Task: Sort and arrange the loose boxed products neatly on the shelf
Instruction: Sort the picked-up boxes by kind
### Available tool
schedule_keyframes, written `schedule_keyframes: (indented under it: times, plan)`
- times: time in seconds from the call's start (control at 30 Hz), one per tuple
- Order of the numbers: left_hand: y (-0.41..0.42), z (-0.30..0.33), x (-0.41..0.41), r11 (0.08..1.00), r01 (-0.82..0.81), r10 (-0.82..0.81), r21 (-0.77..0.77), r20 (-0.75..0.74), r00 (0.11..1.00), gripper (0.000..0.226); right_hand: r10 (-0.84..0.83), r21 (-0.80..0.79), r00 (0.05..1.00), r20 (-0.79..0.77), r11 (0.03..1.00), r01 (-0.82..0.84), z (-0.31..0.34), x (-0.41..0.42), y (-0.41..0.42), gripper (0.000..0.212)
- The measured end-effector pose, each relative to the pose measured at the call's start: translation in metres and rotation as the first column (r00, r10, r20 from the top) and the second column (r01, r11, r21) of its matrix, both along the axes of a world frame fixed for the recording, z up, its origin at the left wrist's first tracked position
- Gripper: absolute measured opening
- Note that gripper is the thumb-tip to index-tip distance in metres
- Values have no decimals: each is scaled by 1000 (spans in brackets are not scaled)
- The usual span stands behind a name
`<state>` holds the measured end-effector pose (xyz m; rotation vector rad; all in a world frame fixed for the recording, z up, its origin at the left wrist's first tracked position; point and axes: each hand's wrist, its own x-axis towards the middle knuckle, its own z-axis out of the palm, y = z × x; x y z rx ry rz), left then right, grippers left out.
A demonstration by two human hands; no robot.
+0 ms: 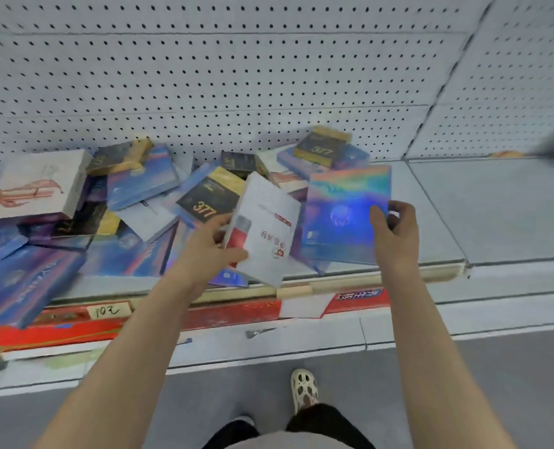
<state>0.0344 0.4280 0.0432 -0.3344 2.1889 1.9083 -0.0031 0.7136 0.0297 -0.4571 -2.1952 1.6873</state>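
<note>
On the grey shelf (483, 209) a pile of boxes (113, 202) lies at the left. The right hand (395, 228) pinches a shiny blue box (343, 205) (tilted, at its right edge); the left hand (210, 244) grips a white box (265, 228) beside it.

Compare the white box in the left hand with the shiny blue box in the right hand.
The white box is matte, with red print; the holographic blue box is glossy and rainbow-sheened. The white box is tilted and lifted by the left hand; the blue box stands nearly square-on in the right hand. Both are flat, rectangular, each held by one hand.
</note>
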Motion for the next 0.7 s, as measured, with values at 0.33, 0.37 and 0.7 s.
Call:
schedule_keyframes:
  times: [0.33,0.37,0.7]
  plan:
    - [58,0,9,987,-62,75,149,-81,994,13,-410,-33,912,-4,912,410,-5,124,36,16]
    - [69,0,10,992,5,9,130,-103,995,12,-445,-31,896,2,895,444,-3,138,44,16]
    - [224,-9,13,877,480,-481,32,68,874,26,-695,-248,719,24,692,678,-6,222,161,8]
